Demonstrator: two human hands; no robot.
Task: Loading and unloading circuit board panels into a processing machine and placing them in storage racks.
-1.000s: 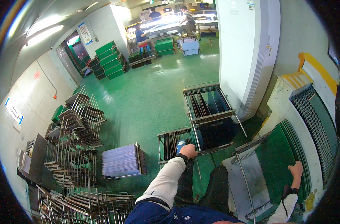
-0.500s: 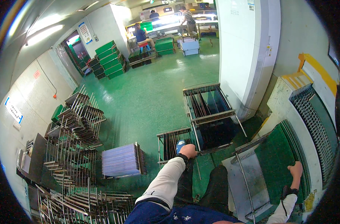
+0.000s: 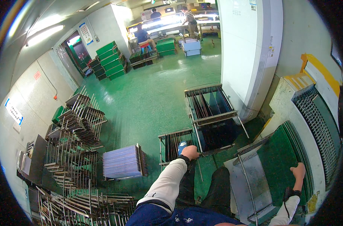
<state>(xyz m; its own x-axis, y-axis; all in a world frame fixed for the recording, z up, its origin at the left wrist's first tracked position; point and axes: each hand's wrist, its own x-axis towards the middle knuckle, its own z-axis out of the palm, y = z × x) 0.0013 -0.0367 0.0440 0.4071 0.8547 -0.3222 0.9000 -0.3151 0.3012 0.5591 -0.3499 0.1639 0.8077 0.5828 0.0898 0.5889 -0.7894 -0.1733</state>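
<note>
My left hand [image 3: 190, 152] is closed in front of the small metal rack [image 3: 175, 132], beside a blue-and-white object [image 3: 182, 144] whose kind I cannot make out. What its curled fingers grip, if anything, is hidden. At the right, my right hand [image 3: 299, 171] is closed on the edge of a green board [image 3: 277, 158], one of several standing close together in a rack. Next to that board is a grey plate [image 3: 254, 180] behind a metal rod.
A taller rack of dark panels [image 3: 213, 105] stands ahead. Left of my legs is a rack of pale purple boards [image 3: 121, 162]; stacked metal racks [image 3: 75, 135] line the left wall. A white column [image 3: 247, 56] rises at the right. People [image 3: 142, 34] work at the lit far bench.
My hands and the nearby racks look the same. In the background, the green panel in front of the seated person is no longer in sight, and that person's posture has shifted slightly.
</note>
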